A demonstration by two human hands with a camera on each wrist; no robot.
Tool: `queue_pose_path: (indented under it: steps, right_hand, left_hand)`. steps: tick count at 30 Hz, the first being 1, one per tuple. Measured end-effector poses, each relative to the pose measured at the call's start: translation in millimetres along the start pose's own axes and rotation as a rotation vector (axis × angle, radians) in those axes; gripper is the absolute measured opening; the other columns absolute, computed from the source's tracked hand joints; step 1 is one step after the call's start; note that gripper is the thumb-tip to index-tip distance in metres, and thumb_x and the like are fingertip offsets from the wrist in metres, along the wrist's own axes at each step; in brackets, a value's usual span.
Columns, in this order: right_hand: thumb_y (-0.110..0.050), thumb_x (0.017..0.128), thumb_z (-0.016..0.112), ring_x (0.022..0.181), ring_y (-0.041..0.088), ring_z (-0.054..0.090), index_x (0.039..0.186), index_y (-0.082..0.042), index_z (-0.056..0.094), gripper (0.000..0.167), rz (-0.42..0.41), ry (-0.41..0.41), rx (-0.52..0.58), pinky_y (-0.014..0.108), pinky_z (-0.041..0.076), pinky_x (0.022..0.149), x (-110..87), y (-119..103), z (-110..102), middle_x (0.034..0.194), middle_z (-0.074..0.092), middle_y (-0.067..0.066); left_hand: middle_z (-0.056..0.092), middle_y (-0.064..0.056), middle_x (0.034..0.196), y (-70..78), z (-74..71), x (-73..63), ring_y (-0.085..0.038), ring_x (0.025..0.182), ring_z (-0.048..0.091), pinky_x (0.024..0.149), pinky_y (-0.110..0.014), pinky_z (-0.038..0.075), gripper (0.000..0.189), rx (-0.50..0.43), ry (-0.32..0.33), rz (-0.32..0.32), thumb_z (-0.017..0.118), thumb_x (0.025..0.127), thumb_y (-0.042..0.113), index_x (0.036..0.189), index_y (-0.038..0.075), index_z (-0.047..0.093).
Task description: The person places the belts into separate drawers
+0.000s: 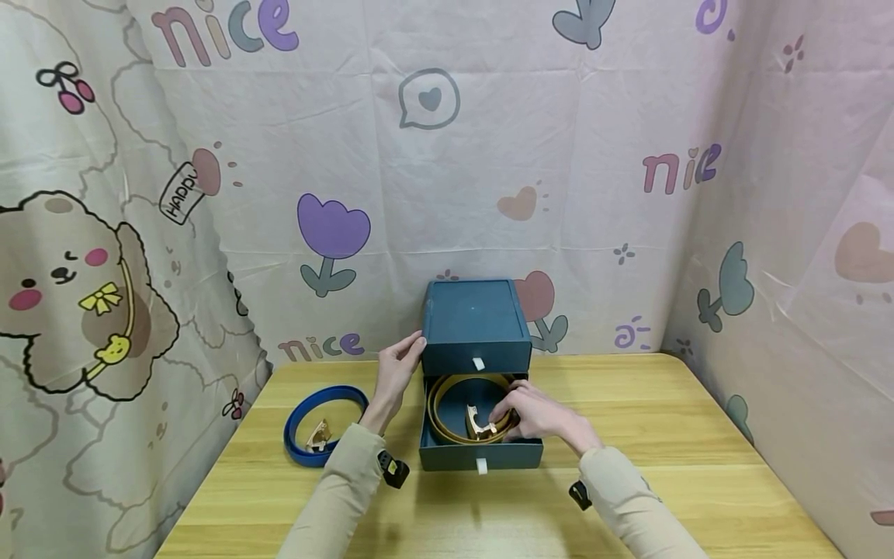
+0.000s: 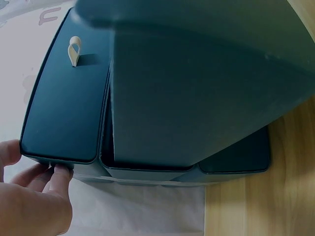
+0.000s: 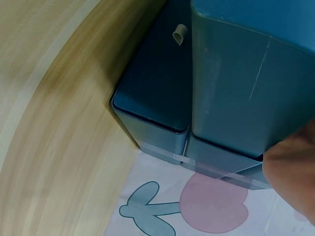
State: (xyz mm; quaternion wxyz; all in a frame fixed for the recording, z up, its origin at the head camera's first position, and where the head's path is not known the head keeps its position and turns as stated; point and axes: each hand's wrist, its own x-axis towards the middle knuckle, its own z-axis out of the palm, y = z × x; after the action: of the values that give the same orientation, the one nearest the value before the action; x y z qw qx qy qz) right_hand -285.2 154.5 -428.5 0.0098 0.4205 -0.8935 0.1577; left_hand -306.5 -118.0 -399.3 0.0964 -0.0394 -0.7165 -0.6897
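A dark blue drawer box [image 1: 477, 310] stands on the table, one drawer [image 1: 447, 458] pulled out. Inside it lies a coiled tan belt [image 1: 434, 415] with a gold buckle [image 1: 480, 425]. My right hand [image 1: 541, 411] reaches over the drawer's right wall and grips the coil near the buckle; in the right wrist view the drawer's side hides most of the fingers. My left hand [image 1: 400, 373] rests on the upper left side of the box, its fingertips [image 2: 61, 169] against the side face. Left of that arm, a coiled blue belt [image 1: 296, 411] with a gold buckle [image 1: 319, 436] lies on the table.
Above the pulled-out drawer is a closed drawer [image 2: 69, 108] with a white pull tab; another closed drawer [image 3: 152, 88] sits below. The wooden table [image 1: 642, 419] meets a printed curtain [image 1: 447, 178] behind and at both sides.
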Motion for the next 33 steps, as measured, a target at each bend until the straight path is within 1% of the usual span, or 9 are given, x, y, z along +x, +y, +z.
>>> queue_pose_path:
  steps: [8,14,17,20,24,26,29,33]
  right_hand:
    - [-0.021,0.08,0.085,0.103,0.01,0.071,0.105,-0.015,0.079,0.027,-0.015,0.0,0.056,0.065,0.031,0.117,-0.7,0,0,0.103,0.079,-0.007]
    - [-0.023,0.081,0.084,0.101,0.009,0.071,0.103,-0.015,0.079,0.023,-0.035,0.023,0.075,0.066,0.031,0.117,-3.0,0,0,0.101,0.079,-0.008]
    - [-0.023,0.082,0.083,0.1,0.009,0.071,0.102,-0.015,0.079,0.022,-0.048,0.04,0.088,0.066,0.03,0.117,-4.1,0,0,0.1,0.079,-0.008]
    - [-0.022,0.083,0.082,0.101,0.011,0.071,0.102,-0.013,0.079,0.021,-0.055,0.063,0.129,0.067,0.028,0.118,-5.6,0,1,0.1,0.079,-0.006]
    - [-0.021,0.086,0.08,0.108,0.017,0.071,0.103,-0.011,0.078,0.021,-0.062,0.115,0.185,0.067,0.026,0.118,-8.0,2,1,0.104,0.079,-0.002]
    - [-0.021,0.087,0.079,0.11,0.02,0.07,0.104,-0.009,0.078,0.021,-0.061,0.15,0.208,0.066,0.027,0.119,-9.2,2,2,0.107,0.079,0.0]
    - [-0.019,0.089,0.076,0.11,0.022,0.071,0.106,-0.007,0.077,0.021,-0.073,0.209,0.232,0.065,0.029,0.118,-10.7,2,5,0.109,0.078,0.003]
    - [-0.017,0.094,0.071,0.108,0.023,0.071,0.107,-0.008,0.077,0.017,-0.086,0.278,0.289,0.067,0.03,0.116,-12.4,1,9,0.109,0.078,0.006]
  left_hand:
    - [0.056,-0.023,0.146,-1.8,0.1,0.3,-0.036,0.138,0.052,0.114,-0.045,0.044,0.044,-0.003,-0.004,0.013,0.058,0.103,0.024,0.142,0.002,0.057]
    - [0.056,-0.023,0.145,-0.7,0.9,-0.6,-0.036,0.137,0.053,0.113,-0.046,0.044,0.044,0.007,0.0,0.019,0.059,0.103,0.025,0.141,0.003,0.057]
    - [0.057,-0.021,0.145,-1.0,0.8,-0.1,-0.034,0.137,0.053,0.113,-0.045,0.044,0.043,0.003,0.001,0.01,0.059,0.103,0.024,0.141,0.003,0.058]
    - [0.057,-0.021,0.145,-1.1,0.6,0.3,-0.034,0.137,0.053,0.113,-0.045,0.044,0.043,-0.001,-0.001,0.006,0.059,0.103,0.023,0.141,0.003,0.058]
    - [0.056,-0.021,0.146,-1.0,0.5,0.4,-0.034,0.137,0.053,0.113,-0.045,0.044,0.044,0.0,-0.004,0.008,0.059,0.103,0.023,0.142,0.003,0.057]
    - [0.056,-0.021,0.146,-1.0,0.3,0.3,-0.034,0.138,0.052,0.114,-0.045,0.043,0.044,0.0,-0.006,0.009,0.059,0.103,0.023,0.142,0.003,0.057]
    - [0.055,-0.022,0.147,-1.4,-0.1,0.6,-0.035,0.139,0.051,0.115,-0.045,0.042,0.044,-0.005,-0.012,0.012,0.058,0.103,0.023,0.142,0.003,0.056]
    - [0.055,-0.022,0.147,-1.8,-0.4,1.3,-0.035,0.139,0.051,0.115,-0.044,0.042,0.044,-0.006,-0.016,0.011,0.058,0.103,0.023,0.143,0.003,0.056]
